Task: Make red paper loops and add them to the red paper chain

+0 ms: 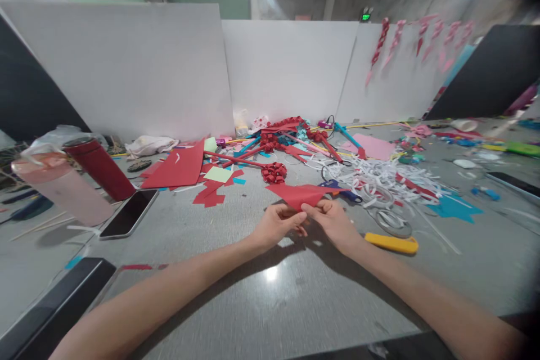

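A folded piece of red paper (301, 194), roughly triangular with its point toward me, is held just above the table in front of me. My left hand (279, 224) pinches its near point from the left, thumb and fingers pressed together. From the right, my right hand (333, 221) grips the same piece, its thumb close to the left thumb. Just beyond the paper lies a red woven paper ball (274, 172) on a red stick. Dark blue scissors (349, 195) lie partly behind the right hand.
On the left stand a pink bottle (67, 191) and a red flask (101, 169), beside a phone (129, 214). Red sheets (181, 166) lie behind them. To the right are a yellow cutter (391, 243) and white paper strips (379, 180). White panels (291, 73) close off the back.
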A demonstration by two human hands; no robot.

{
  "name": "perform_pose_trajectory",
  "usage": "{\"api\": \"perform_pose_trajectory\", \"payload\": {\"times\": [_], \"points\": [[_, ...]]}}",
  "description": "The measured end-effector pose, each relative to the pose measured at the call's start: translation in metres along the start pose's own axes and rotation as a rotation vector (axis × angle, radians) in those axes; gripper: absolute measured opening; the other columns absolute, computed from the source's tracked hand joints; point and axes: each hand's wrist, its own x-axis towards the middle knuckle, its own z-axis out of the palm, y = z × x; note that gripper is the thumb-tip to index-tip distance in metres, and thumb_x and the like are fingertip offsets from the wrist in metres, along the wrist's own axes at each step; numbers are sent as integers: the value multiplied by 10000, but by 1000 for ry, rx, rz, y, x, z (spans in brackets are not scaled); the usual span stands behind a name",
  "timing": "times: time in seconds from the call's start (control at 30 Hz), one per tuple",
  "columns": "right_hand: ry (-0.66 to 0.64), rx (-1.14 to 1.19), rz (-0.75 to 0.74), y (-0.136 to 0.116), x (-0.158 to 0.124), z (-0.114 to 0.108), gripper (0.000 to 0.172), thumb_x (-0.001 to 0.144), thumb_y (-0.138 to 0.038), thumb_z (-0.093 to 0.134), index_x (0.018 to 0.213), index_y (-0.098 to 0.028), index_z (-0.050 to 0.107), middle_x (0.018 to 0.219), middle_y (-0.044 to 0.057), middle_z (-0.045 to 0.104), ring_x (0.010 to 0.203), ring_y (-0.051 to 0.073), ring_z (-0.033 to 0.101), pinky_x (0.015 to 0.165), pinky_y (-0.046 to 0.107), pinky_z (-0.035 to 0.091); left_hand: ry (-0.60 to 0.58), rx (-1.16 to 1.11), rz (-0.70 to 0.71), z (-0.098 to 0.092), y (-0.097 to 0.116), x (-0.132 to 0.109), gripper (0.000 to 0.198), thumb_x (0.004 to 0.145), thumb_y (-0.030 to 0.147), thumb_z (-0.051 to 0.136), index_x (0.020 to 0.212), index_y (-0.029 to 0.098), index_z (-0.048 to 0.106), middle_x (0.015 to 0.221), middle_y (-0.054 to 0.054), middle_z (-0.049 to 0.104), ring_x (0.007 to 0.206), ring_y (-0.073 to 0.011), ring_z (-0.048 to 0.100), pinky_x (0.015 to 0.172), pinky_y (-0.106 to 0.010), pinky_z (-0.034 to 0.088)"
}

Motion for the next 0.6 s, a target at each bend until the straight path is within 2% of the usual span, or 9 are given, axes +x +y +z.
{"api": "perform_pose_trajectory", "payload": {"times": [0.13, 0.3, 0.43, 0.5, 0.6], "points": [[-58, 96, -7, 3, -2, 6, 461, 821, -593, 737, 649, -180, 627, 560, 2, 617, 504, 137, 534, 516, 272, 404, 62, -17, -5, 3, -4, -3, 486, 778, 566, 791, 851, 90, 726, 784, -109, 749, 633, -173, 702, 653, -291, 562], [-115, 82, -3, 1, -2, 6, 501, 868, -598, 686, 601, -177, 644, 569, 38, 665, 511, 146, 571, 516, 270, 403, 156, 28, 18, 9, -3, -6, 476, 803, 571, 766, 733, 109, 676, 738, -117, 748, 596, -162, 682, 630, -287, 557], [-160, 157, -25, 2, 0, 7, 504, 904, -601, 639, 648, -169, 687, 587, 58, 676, 554, 171, 614, 541, 285, 433, 164, 83, 34, 10, -3, -7, 450, 829, 548, 751, 734, 119, 651, 701, -97, 733, 581, -143, 665, 604, -260, 528], [-124, 168, -2, 4, 2, 3, 467, 887, -582, 674, 673, -167, 691, 576, 45, 660, 523, 158, 586, 512, 277, 421, 164, 93, 30, 10, -2, -7, 433, 834, 533, 750, 736, 128, 632, 688, -86, 729, 575, -138, 660, 589, -250, 513], [40, 166, 45, 6, 5, -8, 413, 820, -540, 771, 661, -177, 653, 510, -14, 575, 430, 103, 450, 423, 244, 319, 162, 106, 17, 9, -2, -7, 424, 840, 522, 745, 724, 140, 603, 673, -78, 724, 563, -133, 653, 572, -240, 498]]}}
